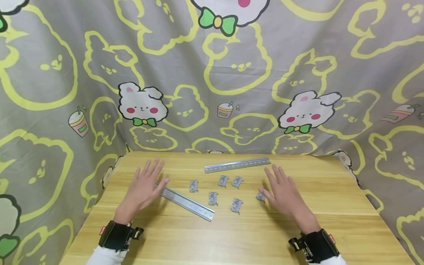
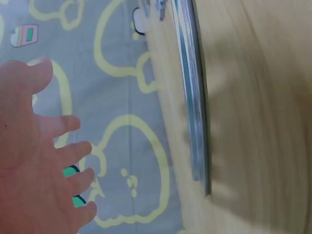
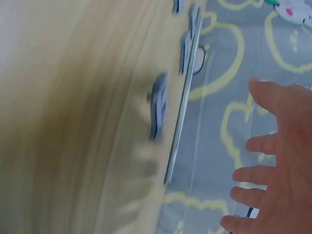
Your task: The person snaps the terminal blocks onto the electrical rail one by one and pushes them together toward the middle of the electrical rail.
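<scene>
We get a bright, fairly crisp head view, with pale glare on the table at lower centre and stretching of the curtain toward the frame's edges. Both wrist views look softer to us: the metal rail gleams at upper centre; grey pieces blur above streaky shadows at lower centre.

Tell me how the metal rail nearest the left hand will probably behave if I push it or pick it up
The metal rail has shaped edges along its length, so it should stay stiff when lifted. Lying flat on the table, it would likely slide or swivel rather than roll. Its shiny surface may feel slightly slippery.
</scene>
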Motion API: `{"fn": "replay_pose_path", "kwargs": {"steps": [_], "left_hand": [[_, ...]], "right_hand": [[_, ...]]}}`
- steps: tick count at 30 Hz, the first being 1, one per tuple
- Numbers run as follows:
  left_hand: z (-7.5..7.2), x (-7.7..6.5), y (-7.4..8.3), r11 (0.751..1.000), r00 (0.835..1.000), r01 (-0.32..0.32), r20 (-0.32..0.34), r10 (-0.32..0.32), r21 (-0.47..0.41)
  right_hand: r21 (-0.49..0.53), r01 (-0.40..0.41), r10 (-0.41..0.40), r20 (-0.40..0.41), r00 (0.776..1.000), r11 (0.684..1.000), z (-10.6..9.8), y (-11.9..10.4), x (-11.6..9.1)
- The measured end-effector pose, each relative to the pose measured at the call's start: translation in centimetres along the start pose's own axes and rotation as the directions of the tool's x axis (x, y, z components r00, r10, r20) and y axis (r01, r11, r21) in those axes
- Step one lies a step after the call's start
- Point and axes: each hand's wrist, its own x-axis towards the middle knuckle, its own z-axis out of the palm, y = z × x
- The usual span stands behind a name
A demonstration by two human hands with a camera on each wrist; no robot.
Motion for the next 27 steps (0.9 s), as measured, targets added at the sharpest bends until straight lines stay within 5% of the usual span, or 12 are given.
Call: {"fn": "replay_pose_path", "kwargs": {"steps": [12, 27], "left_hand": [[2.4, 0.0, -0.9, 0.983, 0.994, -0.112, -0.038, 0.107, -0.145], [4.9, -0.1, -3.5, 0.968, 0.993, -0.086, 0.064, 0.104, -0.234]], "right_hand": [[0.107, 0.097, -0.088, -0.079, 0.993, 0.99, 2.0, -6.6, -0.4], [0.204, 0.158, -0.175, 0.068, 0.982, 0.966, 5.5, -14.3, -0.2]]}}
